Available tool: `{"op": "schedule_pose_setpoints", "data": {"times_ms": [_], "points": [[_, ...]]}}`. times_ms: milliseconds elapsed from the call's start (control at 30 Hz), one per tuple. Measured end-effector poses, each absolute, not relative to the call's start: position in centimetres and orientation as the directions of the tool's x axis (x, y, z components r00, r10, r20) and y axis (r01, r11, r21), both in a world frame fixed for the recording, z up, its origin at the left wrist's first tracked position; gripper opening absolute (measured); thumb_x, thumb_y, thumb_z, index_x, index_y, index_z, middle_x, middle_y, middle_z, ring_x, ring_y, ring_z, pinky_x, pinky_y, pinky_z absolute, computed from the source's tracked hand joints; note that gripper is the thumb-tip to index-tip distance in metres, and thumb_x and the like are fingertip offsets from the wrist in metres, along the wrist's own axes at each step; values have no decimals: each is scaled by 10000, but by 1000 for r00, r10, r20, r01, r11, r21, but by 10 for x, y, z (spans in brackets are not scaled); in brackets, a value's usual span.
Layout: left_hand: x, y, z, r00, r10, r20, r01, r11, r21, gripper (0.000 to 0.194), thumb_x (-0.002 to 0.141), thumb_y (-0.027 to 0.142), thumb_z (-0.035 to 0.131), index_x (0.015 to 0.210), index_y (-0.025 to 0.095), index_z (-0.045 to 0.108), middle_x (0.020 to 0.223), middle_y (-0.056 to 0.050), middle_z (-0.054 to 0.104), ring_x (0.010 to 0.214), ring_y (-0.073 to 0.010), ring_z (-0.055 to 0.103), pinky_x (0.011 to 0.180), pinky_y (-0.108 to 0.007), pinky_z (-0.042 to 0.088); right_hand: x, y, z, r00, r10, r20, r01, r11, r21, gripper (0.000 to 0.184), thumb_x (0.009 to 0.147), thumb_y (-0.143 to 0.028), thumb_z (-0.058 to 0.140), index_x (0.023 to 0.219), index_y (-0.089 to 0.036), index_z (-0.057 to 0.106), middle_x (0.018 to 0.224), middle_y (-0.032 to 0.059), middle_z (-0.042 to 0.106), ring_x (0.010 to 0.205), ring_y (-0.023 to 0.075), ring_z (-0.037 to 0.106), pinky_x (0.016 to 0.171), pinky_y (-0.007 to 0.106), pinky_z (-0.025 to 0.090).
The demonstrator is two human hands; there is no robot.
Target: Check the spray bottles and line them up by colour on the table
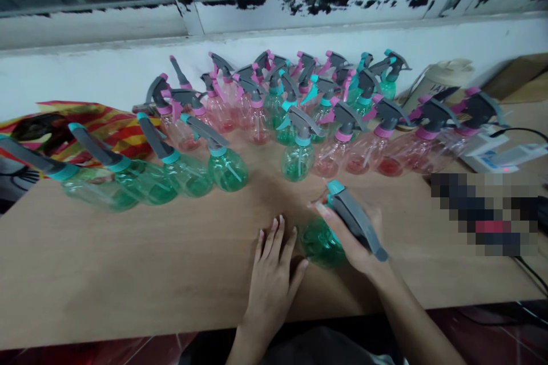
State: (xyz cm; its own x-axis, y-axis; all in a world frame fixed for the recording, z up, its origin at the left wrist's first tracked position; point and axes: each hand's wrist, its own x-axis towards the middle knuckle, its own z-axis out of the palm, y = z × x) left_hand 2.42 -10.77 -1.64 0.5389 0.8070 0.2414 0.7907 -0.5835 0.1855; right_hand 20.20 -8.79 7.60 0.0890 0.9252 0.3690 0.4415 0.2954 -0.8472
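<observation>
My right hand (357,236) is wrapped round the neck and grey trigger head of a green spray bottle (322,244) near the front of the table. Its turquoise nozzle points away from me, and the hand hides part of the trigger. To the left of this bottle, my left hand (274,265) lies flat on the table with its fingers spread, holding nothing. Just beyond the held bottle stands another green spray bottle (297,161) with a turquoise collar. Farther left, a green spray bottle (229,170) ends a short row of similar ones.
Pink spray bottles (390,157) stand in a row at the right, with several more bottles behind. A striped red and yellow bag (107,134) lies at the back left. White electronic devices (505,151) with cables and a cream bag (445,80) are at the right.
</observation>
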Motion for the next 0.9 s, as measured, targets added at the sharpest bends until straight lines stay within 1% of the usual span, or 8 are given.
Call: {"op": "schedule_pose_setpoints", "data": {"times_ms": [100,167,233,367,500,633,800,900], "points": [[24,-108,-17,539,803,254,784,-589,195,495,967,295,460,1421,132,353,1507,-166,303,1398,-273,252,1099,-515,265,199,-88,71,93,918,386,415,317,-853,236,878,-284,568,1109,-293,612,1087,46,674,1151,259,580,1033,448,417],[24,-108,-17,542,801,256,782,-592,197,495,968,298,457,1421,126,351,1507,-169,300,1398,-275,251,1096,-519,268,196,-87,67,124,911,393,407,315,-857,294,876,-286,568,1168,-305,587,1151,52,651,1198,265,547,1044,458,411],[24,-107,-17,545,801,250,781,-593,198,501,965,295,463,1420,116,351,1508,-175,294,1397,-282,253,1092,-526,272,194,-87,64,170,903,394,406,300,-863,300,869,-289,577,1168,-293,585,1143,61,650,1160,266,574,996,444,458],[24,-107,-16,540,806,242,783,-587,205,496,956,289,480,1411,124,370,1511,-167,293,1394,-283,261,1095,-524,267,193,-87,61,277,883,379,410,248,-878,289,837,-312,620,1118,-244,601,1006,68,673,1041,264,630,918,424,502],[25,-107,-16,538,806,245,783,-586,209,492,953,287,484,1406,125,381,1509,-165,298,1393,-281,265,1098,-517,266,195,-88,62,246,892,379,440,245,-864,277,843,-308,617,1112,-244,613,1007,55,674,984,242,642,898,401,509],[25,-107,-16,537,806,249,783,-586,208,491,951,284,484,1403,119,386,1504,-167,308,1392,-281,268,1097,-515,269,195,-88,61,252,887,387,447,248,-860,292,849,-297,616,1138,-260,607,1004,39,676,969,231,645,899,391,514],[25,-107,-17,544,799,257,781,-594,195,485,943,272,496,1390,109,404,1500,-177,314,1389,-294,273,1087,-524,282,195,-88,61,247,876,415,471,266,-841,255,846,-274,618,1101,-277,622,1068,45,674,1054,238,630,931,384,514],[25,-107,-16,550,796,253,781,-598,182,495,936,274,510,1389,104,405,1502,-181,307,1389,-296,273,1084,-525,285,195,-89,59,254,869,424,492,261,-831,241,828,-283,634,1069,-272,638,1040,48,686,1024,254,647,913,409,527]]}}
